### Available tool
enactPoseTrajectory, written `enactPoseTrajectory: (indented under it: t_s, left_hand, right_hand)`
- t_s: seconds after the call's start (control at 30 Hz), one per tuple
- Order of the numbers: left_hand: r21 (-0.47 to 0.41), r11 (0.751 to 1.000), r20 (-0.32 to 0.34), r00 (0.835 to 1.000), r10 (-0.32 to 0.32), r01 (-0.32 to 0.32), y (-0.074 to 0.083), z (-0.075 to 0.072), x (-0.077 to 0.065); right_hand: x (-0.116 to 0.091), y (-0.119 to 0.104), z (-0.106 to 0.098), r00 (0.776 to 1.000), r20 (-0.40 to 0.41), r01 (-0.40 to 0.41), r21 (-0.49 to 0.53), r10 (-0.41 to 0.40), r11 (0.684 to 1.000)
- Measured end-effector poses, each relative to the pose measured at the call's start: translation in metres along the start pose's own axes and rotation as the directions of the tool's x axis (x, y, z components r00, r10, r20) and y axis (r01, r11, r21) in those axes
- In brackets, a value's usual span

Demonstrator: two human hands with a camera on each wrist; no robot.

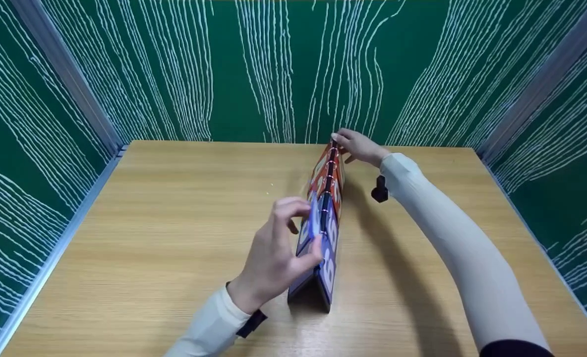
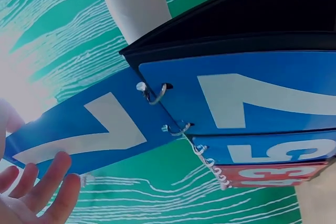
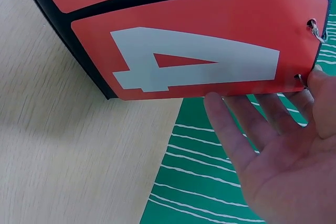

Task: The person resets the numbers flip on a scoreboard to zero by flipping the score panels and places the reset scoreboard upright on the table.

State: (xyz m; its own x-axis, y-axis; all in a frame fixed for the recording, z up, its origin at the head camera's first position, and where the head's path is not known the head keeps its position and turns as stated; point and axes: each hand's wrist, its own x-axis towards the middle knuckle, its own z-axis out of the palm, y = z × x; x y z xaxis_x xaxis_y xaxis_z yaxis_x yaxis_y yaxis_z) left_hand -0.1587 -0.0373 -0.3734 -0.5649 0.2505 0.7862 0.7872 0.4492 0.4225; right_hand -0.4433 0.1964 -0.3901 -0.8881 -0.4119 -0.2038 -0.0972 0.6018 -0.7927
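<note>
Left hand point(image 1: 276, 245) pinches blue card point(image 2: 113, 129), right hand point(image 1: 362, 148) holds flip scoreboard point(image 1: 331, 235) at far end. Card looks light, stiff (rings point(image 2: 164, 94) hinge it); best grip: free end.

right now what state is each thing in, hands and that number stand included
number stand, standing spread like a tent on the table
blue 7 card, lifted, swung away from the stand
red 4 card, flat against the stand
metal rings, threaded through card holes
left hand, holding the lifted card
right hand, touching the stand's far end
</note>
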Motion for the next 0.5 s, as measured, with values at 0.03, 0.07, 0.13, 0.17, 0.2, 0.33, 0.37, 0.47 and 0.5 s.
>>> enactPoseTrajectory:
  t_s: [0.03, 0.07, 0.13, 0.17, 0.2, 0.33, 0.37, 0.47, 0.5]
  left_hand:
    - [0.02, 1.0, 0.013, 1.0, 0.015, -0.015, 0.001, 0.001, 0.001]
    - [0.038, 0.999, 0.028, 0.999, 0.024, -0.025, 0.002, 0.003, 0.002]
    - [0.074, 0.996, 0.06, 0.997, 0.041, -0.045, 0.004, 0.006, 0.002]
    - [0.091, 0.994, 0.079, 0.996, 0.047, -0.054, 0.005, 0.008, 0.002]
    - [0.107, 0.992, 0.096, 0.994, 0.052, -0.063, 0.005, 0.009, 0.002]
    - [0.139, 0.986, 0.146, 0.987, 0.066, -0.087, 0.005, 0.015, 0.002]
    - [0.144, 0.985, 0.157, 0.985, 0.069, -0.092, 0.004, 0.016, 0.001]
    - [0.166, 0.979, 0.197, 0.977, 0.081, -0.115, 0.004, 0.02, 0.0]
    - [0.172, 0.978, 0.214, 0.973, 0.082, -0.121, 0.004, 0.021, 0.0]
  right_hand:
    - [0.0, 0.0, 0.0, 1.0, 0.0, 0.002, -0.001, -0.002, 1.0]
    - [0.0, 0.001, 0.0, 1.0, -0.002, 0.003, -0.002, -0.003, 1.0]
    - [0.0, 0.001, 0.0, 1.0, 0.0, 0.005, 0.0, -0.005, 1.0]
    - [0.001, 0.001, 0.0, 1.0, -0.001, 0.005, 0.003, -0.005, 1.0]
    - [0.001, 0.001, 0.0, 1.0, -0.001, 0.006, 0.002, -0.006, 1.0]
    - [0.001, 0.002, -0.001, 1.0, 0.0, 0.009, -0.009, -0.009, 1.0]
    - [0.001, 0.002, -0.001, 1.0, -0.002, 0.009, -0.011, -0.009, 1.0]
    - [0.0, 0.002, -0.001, 1.0, -0.004, 0.011, -0.018, -0.011, 1.0]
    - [0.0, 0.002, -0.002, 1.0, -0.004, 0.012, -0.02, -0.013, 1.0]
